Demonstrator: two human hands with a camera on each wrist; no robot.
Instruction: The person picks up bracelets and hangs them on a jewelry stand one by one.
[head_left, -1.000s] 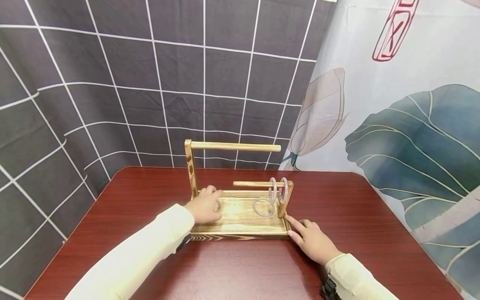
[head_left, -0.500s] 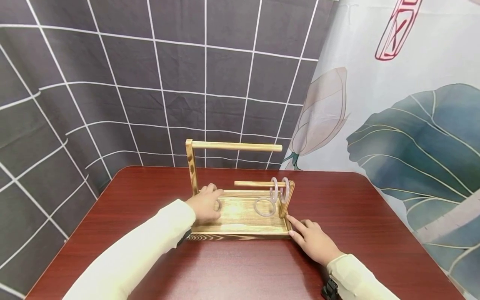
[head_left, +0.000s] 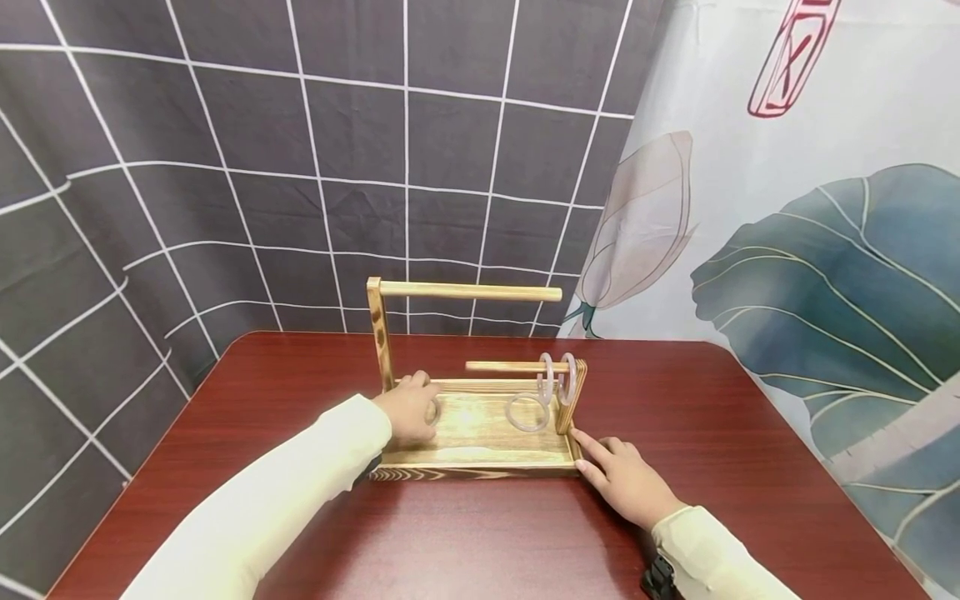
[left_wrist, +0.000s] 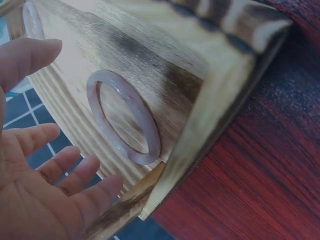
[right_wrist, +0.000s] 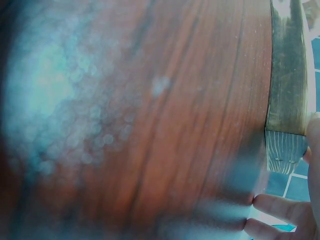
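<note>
My left hand [head_left: 408,410] hovers over the left end of a wooden rack's tray [head_left: 472,433]. In the left wrist view, its thumb and fingers are spread around a pale lilac bangle [left_wrist: 141,114] that lies in the tray corner, with a gap between. Another bangle [head_left: 528,429] lies flat toward the tray's right end. Two more, a front bangle [head_left: 551,385] and one by the post [head_left: 574,379], hang on the lower rod [head_left: 498,367]. My right hand [head_left: 630,482] rests on the table with its extended fingertips touching the tray's right end.
A tall left post [head_left: 381,337] carries the upper rod [head_left: 472,292], which reaches right above the tray. The shorter right post [head_left: 572,404] bears the lower rod. Around the rack lies the reddish-brown table [head_left: 465,533]. Behind hangs a dark gridded cloth [head_left: 450,142].
My left hand has drawn very slightly left over the tray. The right hand, the rack and the bangles in view have stayed in place.
</note>
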